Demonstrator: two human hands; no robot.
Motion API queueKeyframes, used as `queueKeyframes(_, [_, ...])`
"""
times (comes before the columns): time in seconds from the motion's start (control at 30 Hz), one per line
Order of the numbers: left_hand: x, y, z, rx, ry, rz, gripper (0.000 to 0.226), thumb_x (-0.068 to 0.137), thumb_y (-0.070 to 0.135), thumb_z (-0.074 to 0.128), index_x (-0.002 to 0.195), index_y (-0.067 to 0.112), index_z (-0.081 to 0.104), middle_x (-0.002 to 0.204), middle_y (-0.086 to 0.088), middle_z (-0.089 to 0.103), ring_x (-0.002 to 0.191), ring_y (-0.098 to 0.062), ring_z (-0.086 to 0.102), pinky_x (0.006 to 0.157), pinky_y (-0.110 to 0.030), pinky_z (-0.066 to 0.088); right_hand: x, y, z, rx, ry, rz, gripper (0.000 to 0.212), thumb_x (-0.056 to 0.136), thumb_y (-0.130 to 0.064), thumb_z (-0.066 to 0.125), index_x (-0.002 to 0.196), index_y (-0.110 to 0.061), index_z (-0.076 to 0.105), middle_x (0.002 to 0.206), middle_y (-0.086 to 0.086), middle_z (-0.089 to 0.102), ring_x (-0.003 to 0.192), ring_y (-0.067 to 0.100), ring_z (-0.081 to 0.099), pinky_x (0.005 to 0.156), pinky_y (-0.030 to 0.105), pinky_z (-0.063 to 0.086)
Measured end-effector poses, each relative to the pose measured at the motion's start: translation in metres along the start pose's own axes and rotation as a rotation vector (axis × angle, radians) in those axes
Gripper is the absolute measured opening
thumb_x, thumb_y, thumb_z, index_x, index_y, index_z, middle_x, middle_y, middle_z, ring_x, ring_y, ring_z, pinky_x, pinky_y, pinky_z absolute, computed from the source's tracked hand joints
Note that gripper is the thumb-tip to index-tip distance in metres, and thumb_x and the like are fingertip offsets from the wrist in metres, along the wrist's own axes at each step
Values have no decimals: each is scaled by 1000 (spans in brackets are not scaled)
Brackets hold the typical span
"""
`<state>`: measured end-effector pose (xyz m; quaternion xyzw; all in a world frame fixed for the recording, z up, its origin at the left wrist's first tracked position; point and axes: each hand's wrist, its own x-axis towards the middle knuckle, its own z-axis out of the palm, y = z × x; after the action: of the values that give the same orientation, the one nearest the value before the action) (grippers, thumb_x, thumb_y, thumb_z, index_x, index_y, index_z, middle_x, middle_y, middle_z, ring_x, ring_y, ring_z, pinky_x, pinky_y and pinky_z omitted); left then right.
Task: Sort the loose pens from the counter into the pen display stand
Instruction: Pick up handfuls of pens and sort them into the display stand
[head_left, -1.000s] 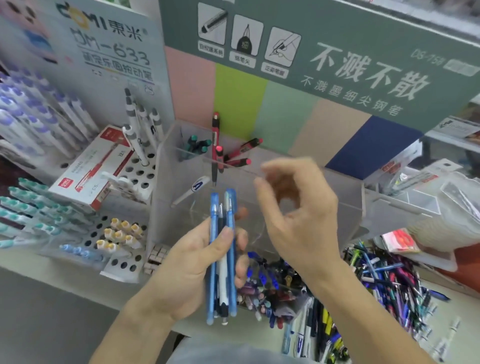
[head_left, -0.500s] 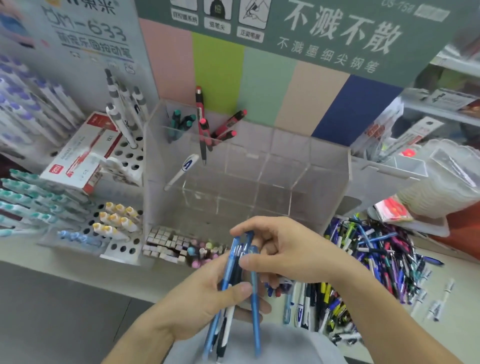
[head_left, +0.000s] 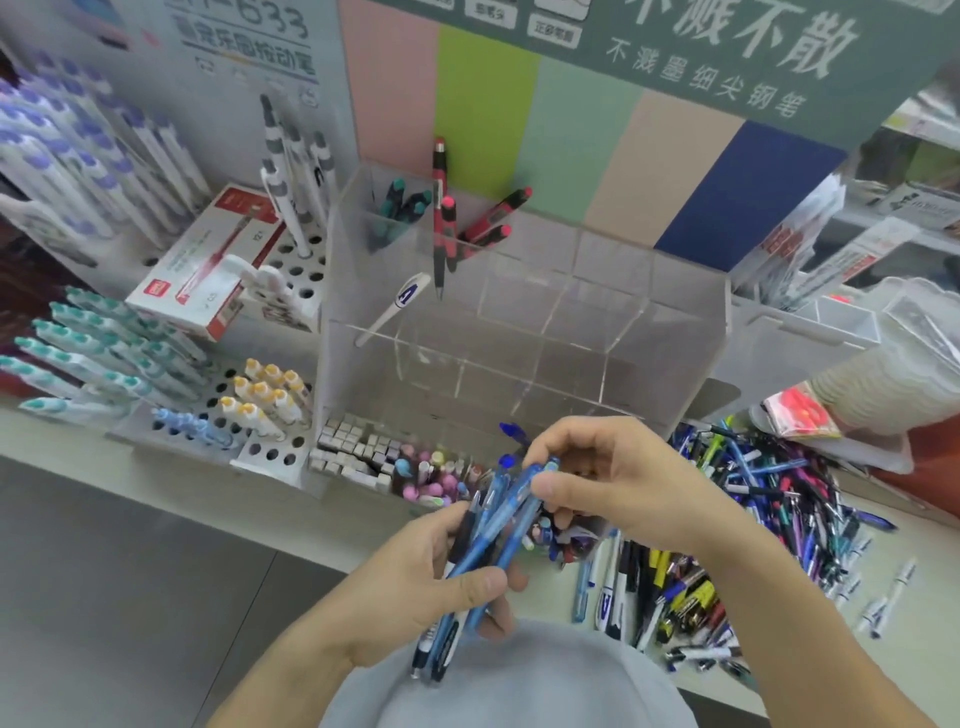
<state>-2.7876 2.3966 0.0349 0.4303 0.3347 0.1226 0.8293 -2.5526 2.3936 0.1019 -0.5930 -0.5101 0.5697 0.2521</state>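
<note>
**Blue pens gripped in both hands before the clear stand**

The left hand is curled round a bundle of slim translucent blue plastic pens, thumb pressed across the barrels, with the tips pointing down toward a grey fabric garment. The right hand pinches the upper ends of the same bundle between thumb and bent fingers; how many pens it holds is hard to tell, since the barrels overlap and blur.

Just behind the hands stands the clear acrylic pen display stand, a boxy tiered case split by thin transparent walls. Its back left cells hold glossy red-and-black pens and dark teal-capped pens; a white pen with a blue label leans tilted in a front cell.

On the pale smooth counter, to the right of the hands, lies a tangled heap of loose mixed-colour pens. To the left, a white perforated plastic rack holds yellow-capped pens, and a red-and-white cardboard pen box rests behind it.
</note>
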Motion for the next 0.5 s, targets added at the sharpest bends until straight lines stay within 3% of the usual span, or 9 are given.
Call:
queueKeyframes(0.1, [-4, -7, -8, 33, -8, -6, 30, 96, 13, 64, 125, 7, 57, 90, -14, 67, 69, -29, 60, 68, -37, 51, 1, -1, -7, 122, 144, -74, 9, 91, -5, 69, 100, -3, 67, 76, 7, 70, 66, 20, 67, 65, 29, 58])
queueKeyframes(0.2, [-9, -15, -14, -72, 128, -29, 25, 95, 12, 60, 117, 0, 58, 78, -12, 56, 57, -23, 50, 56, -32, 46, 0, -5, -17, 266, 314, -186, 17, 86, -8, 67, 101, -3, 65, 81, 7, 71, 68, 20, 68, 68, 29, 61])
queueKeyframes(0.27, [-11, -20, -17, -212, 229, -26, 28, 93, 13, 59, 116, -2, 58, 78, -14, 53, 54, -23, 47, 51, -31, 44, 3, -7, -15, 190, 424, -258, 13, 90, -2, 66, 103, -7, 65, 86, 4, 73, 71, 20, 71, 70, 27, 61])
queueKeyframes(0.43, [-10, -20, -19, -376, 374, 63, 25, 102, 4, 45, 124, -1, 56, 84, -15, 61, 71, -27, 60, 65, -34, 56, 20, 2, 10, -141, 560, -421, 24, 93, 1, 68, 105, -19, 67, 95, -2, 71, 83, 20, 73, 77, 32, 62])
queueKeyframes(0.5, [-9, -17, -17, -441, 414, 101, 23, 103, 3, 43, 122, 0, 56, 87, -16, 64, 73, -31, 64, 69, -39, 60, 30, 6, 21, -211, 566, -505, 24, 93, 2, 67, 107, -17, 67, 101, -2, 69, 88, 16, 72, 79, 31, 61])
